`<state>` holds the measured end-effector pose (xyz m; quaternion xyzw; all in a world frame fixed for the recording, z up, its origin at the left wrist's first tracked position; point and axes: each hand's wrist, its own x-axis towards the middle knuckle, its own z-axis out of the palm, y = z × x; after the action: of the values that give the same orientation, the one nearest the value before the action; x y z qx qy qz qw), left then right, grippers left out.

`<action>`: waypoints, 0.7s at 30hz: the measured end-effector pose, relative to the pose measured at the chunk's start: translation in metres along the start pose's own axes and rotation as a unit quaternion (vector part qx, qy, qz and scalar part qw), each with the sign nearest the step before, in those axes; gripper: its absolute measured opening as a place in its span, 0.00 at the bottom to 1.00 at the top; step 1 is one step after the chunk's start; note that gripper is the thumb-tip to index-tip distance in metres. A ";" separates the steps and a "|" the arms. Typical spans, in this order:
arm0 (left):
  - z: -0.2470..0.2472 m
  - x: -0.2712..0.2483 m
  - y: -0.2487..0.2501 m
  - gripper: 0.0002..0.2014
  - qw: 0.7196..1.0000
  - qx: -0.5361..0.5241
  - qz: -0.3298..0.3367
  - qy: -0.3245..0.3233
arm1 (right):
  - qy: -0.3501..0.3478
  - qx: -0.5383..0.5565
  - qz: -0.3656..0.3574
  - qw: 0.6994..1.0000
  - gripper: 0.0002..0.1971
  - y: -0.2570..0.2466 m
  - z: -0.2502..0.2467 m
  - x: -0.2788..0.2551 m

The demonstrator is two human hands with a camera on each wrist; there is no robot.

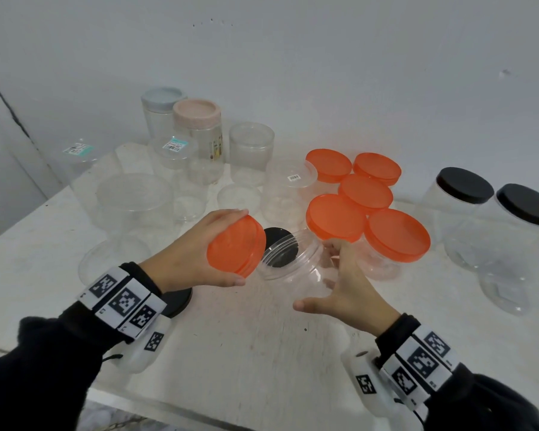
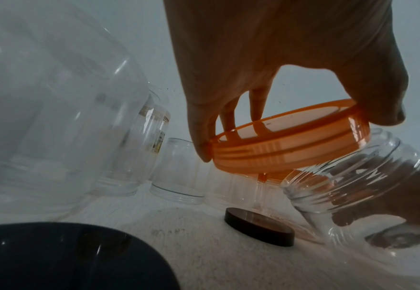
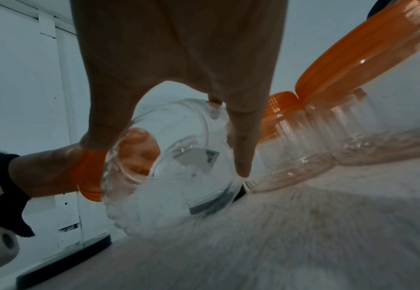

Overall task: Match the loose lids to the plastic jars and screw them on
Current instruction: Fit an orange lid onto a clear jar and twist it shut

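Note:
My left hand (image 1: 196, 259) grips an orange lid (image 1: 235, 248) by its rim, tilted, just left of a clear jar's open mouth. In the left wrist view the orange lid (image 2: 283, 145) hangs between thumb and fingers, close above the threaded neck of the clear jar (image 2: 340, 182). My right hand (image 1: 346, 287) holds that clear jar (image 1: 296, 262) tilted toward the lid, fingers around its body. The right wrist view shows the clear jar (image 3: 179, 168) under my fingers (image 3: 241, 149), with the orange lid (image 3: 89, 176) at its left.
Several orange-lidded jars (image 1: 395, 234) stand right of my hands. Black-lidded jars (image 1: 464, 188) sit at far right. Loose black lids lie behind the jar (image 1: 280, 241) and under my left wrist (image 1: 176, 301). Open clear jars (image 1: 134, 194) and pastel-lidded jars (image 1: 196, 116) crowd the back left.

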<state>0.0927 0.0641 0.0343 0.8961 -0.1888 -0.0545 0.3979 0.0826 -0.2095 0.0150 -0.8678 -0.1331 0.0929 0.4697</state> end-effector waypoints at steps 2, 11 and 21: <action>0.001 0.000 0.000 0.48 1.000 -0.006 0.001 0.002 | -0.010 -0.006 0.000 1.000 0.55 0.001 -0.002 -0.001; 0.005 0.003 0.004 0.49 1.000 -0.014 0.011 -0.003 | -0.073 -0.011 0.030 0.997 0.56 0.010 -0.008 -0.007; 0.012 0.005 0.008 0.52 0.998 -0.041 0.039 0.017 | -0.084 0.022 0.038 0.996 0.51 0.013 -0.007 -0.003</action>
<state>0.0917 0.0491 0.0323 0.8716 -0.2144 -0.0316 0.4397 0.0839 -0.2229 0.0077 -0.8507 -0.1364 0.1861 0.4724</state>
